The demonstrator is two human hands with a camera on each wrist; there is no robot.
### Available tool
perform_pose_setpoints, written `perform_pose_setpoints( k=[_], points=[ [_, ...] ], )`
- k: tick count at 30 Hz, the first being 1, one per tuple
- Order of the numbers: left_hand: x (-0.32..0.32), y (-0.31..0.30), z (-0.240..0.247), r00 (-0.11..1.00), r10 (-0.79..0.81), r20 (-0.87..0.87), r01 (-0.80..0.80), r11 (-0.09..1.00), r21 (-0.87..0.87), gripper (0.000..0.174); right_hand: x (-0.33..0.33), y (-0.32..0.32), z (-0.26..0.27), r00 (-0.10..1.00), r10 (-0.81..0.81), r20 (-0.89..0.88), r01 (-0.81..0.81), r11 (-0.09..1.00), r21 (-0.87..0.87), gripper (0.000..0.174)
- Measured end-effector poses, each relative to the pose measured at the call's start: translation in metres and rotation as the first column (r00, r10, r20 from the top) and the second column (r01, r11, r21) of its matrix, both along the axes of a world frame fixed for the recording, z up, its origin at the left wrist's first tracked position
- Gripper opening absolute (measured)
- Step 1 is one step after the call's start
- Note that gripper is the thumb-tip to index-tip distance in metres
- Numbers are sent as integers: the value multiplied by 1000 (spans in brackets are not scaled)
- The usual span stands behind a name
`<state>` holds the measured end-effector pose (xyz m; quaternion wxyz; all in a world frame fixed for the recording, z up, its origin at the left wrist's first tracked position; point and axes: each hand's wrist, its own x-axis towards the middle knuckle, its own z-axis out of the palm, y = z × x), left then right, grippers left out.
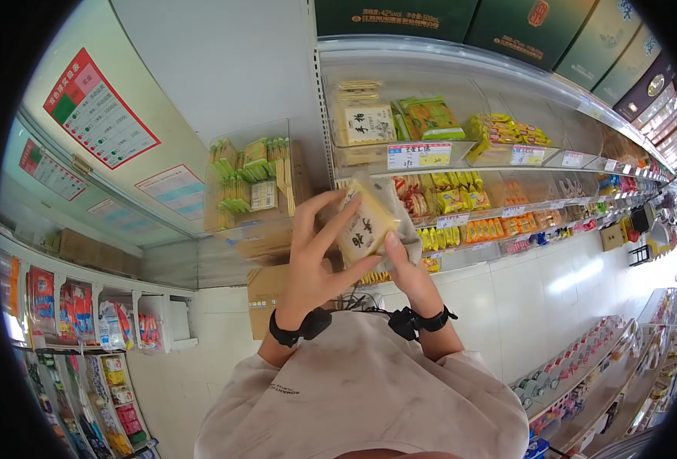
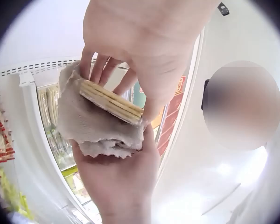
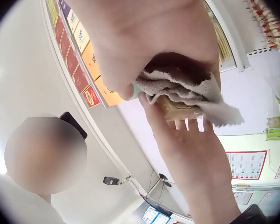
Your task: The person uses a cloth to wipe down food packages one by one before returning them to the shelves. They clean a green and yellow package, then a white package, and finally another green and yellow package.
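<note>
A pale yellow snack packet [image 1: 371, 222] with black characters is held up in front of the chest, tilted, between both hands. My left hand [image 1: 312, 256] grips it from the left, fingers over its upper part and thumb at its lower edge. My right hand [image 1: 415, 279] holds a grey cloth [image 2: 91, 119] against the packet, its thumb near the packet's right edge. In the left wrist view the packet's layered edge shows above the cloth. The right wrist view has the cloth bunched in the right palm, which hides most of the packet.
Ahead, a shelf holds similar pale packets [image 1: 369, 122], green packs [image 1: 430, 118] and yellow packs [image 1: 507, 130] behind price labels. Left of the hands hangs a clear bin of green packets [image 1: 250, 172]. A cardboard box [image 1: 266, 294] stands below it. Dark green boxes [image 1: 530, 30] line the top.
</note>
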<state>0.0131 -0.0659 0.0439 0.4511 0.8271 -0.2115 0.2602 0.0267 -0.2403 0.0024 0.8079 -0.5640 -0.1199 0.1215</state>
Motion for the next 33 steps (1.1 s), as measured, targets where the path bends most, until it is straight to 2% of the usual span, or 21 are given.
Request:
perform_pose_setpoints(
  k=[3,4,6,7,9,10,13,17,23,26,29,30,33],
  points=[
    [1,-5,2,997,19,71,-25,997,74,77,5,-3,1,1000,16,15,-16,999,32,59],
    [1,-6,6,999,-13,46,13,1000,8,78,7,0,4,987,-86,133,88,996,-4,53],
    [-1,-7,13,997,-81,-8,79,989,-129,82,19,0,4,983,-182,26,177,976,124,48],
    [-2,-5,11,996,-85,-18,83,991,-101,84,21,-1,2,973,-228,-42,232,956,182,46],
    [3,2,6,994,-109,-28,107,993,-45,87,25,-3,4,952,-302,38,295,946,132,42],
    [5,-1,-2,989,-140,-54,129,977,-173,78,27,-4,6,937,-337,87,327,939,109,40],
    [8,-4,-6,973,-209,-96,158,911,-382,73,25,-5,9,907,-391,156,389,920,47,38],
    [10,-9,-8,970,-229,-83,169,877,-451,69,21,-4,15,898,-426,106,421,905,71,39],
    [14,-14,-7,999,-48,19,51,927,-373,62,14,-1,26,894,-355,272,371,929,-6,54],
    [15,-16,-8,993,-97,61,113,914,-390,57,17,-10,22,749,-513,420,614,776,-146,53],
    [20,-21,-5,991,-136,2,126,912,-392,51,28,-13,35,629,-588,509,722,685,-101,45],
    [23,-26,-5,994,-103,47,113,917,-382,49,34,-13,38,606,-586,538,730,678,-84,38],
    [44,-39,-1,979,7,202,62,942,-330,43,50,-11,52,509,-566,649,775,629,-60,35]
  ],
)
